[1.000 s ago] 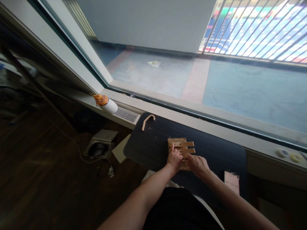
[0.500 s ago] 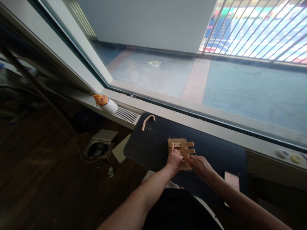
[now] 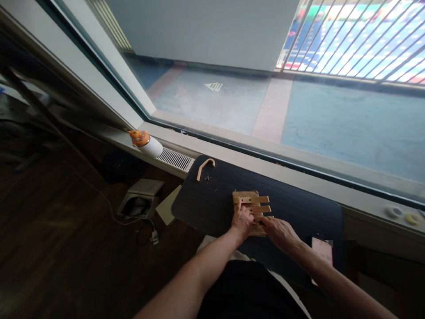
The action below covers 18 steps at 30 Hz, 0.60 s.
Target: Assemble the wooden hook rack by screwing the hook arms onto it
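Note:
Light wooden strips (image 3: 262, 200) with dark holes lie side by side across a worn wooden block (image 3: 246, 194) on the dark table. My left hand (image 3: 242, 220) holds the strips down against the block, its index finger pressed on the top strip and its other fingers bent over the lower ones. Close beside it on the right, my right hand (image 3: 278, 230) is closed in a pinch above the lowest strip. Something thin and dark shows at its fingertips, too small to name. The palms hide the block's lower part.
The dark table (image 3: 299, 212) stands against the window sill. A hooked wooden piece (image 3: 201, 169) lies at its far left corner beside small metal bits (image 3: 207, 177). A phone (image 3: 322, 251) lies near the right edge. A white bottle with an orange top (image 3: 151, 145) is on the sill.
My right hand has shifted slightly down and right, and the end of the lowest strip now shows past it. My left hand stays in place on the strips.

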Motion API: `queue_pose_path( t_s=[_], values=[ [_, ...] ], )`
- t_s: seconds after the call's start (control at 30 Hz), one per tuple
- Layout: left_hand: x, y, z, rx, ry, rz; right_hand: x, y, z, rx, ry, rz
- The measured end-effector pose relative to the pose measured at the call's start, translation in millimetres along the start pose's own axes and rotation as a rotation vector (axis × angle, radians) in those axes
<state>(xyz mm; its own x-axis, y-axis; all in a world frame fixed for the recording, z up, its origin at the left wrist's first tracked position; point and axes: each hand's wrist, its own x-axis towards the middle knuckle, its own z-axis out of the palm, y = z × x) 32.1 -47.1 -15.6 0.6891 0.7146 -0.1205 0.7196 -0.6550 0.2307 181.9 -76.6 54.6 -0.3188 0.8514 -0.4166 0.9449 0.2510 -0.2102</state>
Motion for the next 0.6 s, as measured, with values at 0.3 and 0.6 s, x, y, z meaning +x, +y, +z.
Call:
queue_pose_path(
  t_s=[0.3,0.6],
  values=[
    [1,1,3,0.008,0.02,-0.006,1,-3,-3,0.01,0.031,-0.004],
    [0,0,4,0.012,0.023,-0.009,5,-2,-13,0.033,0.002,0.019]
  ],
)
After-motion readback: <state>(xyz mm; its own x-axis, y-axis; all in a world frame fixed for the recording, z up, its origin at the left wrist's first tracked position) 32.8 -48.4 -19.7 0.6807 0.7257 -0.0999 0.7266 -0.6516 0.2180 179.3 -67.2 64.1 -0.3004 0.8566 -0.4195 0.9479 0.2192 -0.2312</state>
